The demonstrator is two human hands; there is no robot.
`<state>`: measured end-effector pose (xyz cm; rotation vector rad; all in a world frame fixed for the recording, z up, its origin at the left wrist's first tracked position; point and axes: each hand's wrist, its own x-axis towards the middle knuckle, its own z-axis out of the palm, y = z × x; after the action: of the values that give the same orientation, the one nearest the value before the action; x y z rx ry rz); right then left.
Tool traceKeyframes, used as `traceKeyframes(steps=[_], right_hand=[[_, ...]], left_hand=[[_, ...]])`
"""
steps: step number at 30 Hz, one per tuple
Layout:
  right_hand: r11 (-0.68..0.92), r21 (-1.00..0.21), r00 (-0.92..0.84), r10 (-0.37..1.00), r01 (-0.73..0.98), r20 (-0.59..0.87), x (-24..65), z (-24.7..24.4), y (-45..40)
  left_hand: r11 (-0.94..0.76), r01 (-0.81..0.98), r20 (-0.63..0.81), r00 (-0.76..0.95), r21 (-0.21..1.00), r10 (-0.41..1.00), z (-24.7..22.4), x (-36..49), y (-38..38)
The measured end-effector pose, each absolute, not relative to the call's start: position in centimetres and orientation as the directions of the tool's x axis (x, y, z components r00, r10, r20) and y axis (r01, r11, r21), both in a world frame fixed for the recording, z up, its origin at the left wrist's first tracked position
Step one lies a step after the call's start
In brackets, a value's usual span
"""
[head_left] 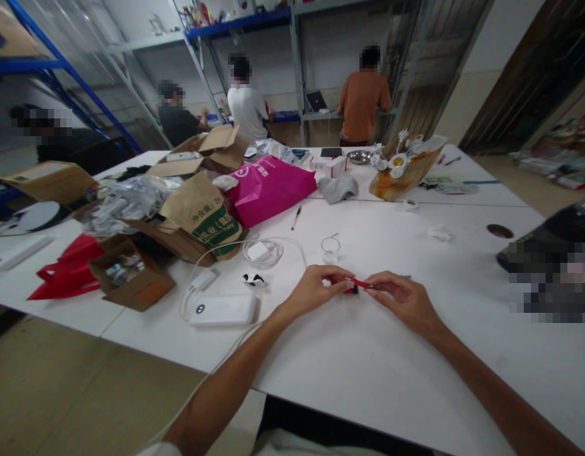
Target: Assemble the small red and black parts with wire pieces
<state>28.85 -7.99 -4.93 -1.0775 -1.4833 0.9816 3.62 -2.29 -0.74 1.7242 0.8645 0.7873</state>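
Just above the white table (397,380), a small slim red object (361,284) with dark parts is pinched between my two hands; it is too small to name. My left hand (316,288) is closed on its left end with thumb and fingertips. At the other end, the fingertips of my right hand (406,301) are closed on it, and they partly hide it. Right behind my left hand stands a small clear cup (330,253). A bit of something grey shows behind my right hand, mostly hidden by it.
Left of my hands lie a white power bank (223,310), a coiled white cable (277,258) and a small black-and-white item (253,279). Beyond are a pen (296,218), a magenta bag (273,187) and open cardboard boxes (131,285). Several people sit or stand behind the table.
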Motion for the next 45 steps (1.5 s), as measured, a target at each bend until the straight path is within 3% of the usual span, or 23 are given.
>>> traceKeyframes(steps=[18, 36, 45], right_hand=[[0.218, -0.953, 0.001, 0.975, 0.208, 0.224, 29.2, -4.9, -7.9], [0.206, -0.926, -0.059, 0.978, 0.316, 0.198, 29.7, -5.2, -8.2], [0.177, -0.962, -0.044, 0.984, 0.207, 0.171, 29.2, -5.2, -8.2]], left_hand=[[-0.388, 0.251, 0.199, 0.552, 0.887, 0.810, -1.4, 3.9, -2.7], [-0.503, 0.186, 0.329, 0.561, 0.844, 0.759, -1.7, 3.7, -2.8], [-0.454, 0.216, 0.300, 0.504, 0.864, 0.810, -1.1, 3.9, -3.0]])
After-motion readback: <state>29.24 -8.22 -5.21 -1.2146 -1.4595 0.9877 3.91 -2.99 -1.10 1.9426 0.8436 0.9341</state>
